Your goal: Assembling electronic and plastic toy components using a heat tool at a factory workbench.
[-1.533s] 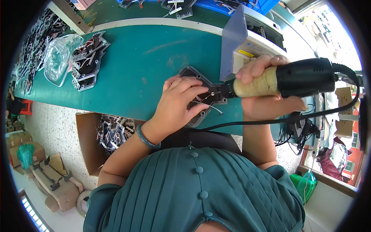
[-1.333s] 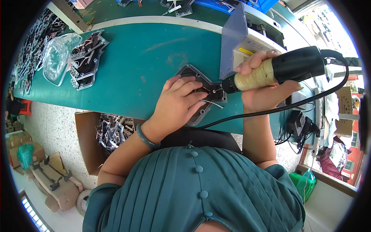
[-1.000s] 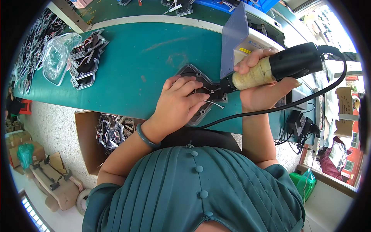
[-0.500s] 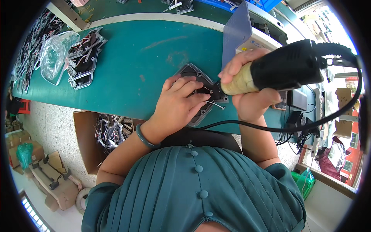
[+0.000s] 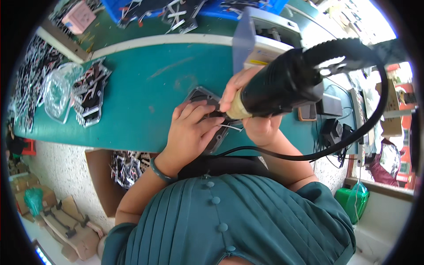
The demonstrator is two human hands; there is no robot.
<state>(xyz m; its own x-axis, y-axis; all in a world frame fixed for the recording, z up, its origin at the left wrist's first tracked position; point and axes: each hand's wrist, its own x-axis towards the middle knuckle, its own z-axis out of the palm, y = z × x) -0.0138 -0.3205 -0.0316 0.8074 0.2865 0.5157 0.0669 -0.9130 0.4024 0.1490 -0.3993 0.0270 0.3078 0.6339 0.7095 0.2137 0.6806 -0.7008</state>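
My right hand (image 5: pixel 261 129) is wrapped around a thick black corded electric screwdriver (image 5: pixel 282 86), gripping its front, which is bound in yellowish tape. The tool's tip points down and left at a dark housing part with a clear grey rim (image 5: pixel 198 93), which lies on the table's near side. Whether the tip touches the part is hidden behind my fingers. On that same part, my left hand (image 5: pixel 187 130) presses with bent fingers, close to the tool's tip. A thin white wire (image 5: pixel 232 127) sticks out to the right from under its thumb and forefinger.
Similar parts with wires (image 5: pixel 92 92) lie at the left, beside a clear plastic bag (image 5: pixel 59 92). The screwdriver's black cable (image 5: pixel 304 157) loops round my right forearm. A grey box-shaped device (image 5: pixel 245 44), a phone (image 5: pixel 307 113) and adapters (image 5: pixel 329 105) stand right. Below the table, a carton (image 5: pixel 102 176) holds parts.
My view has shifted, so the table sits lower and more of the blue bin at the back shows. The screwdriver's rear end has swung left and nearer; both hands stay at the housing part.
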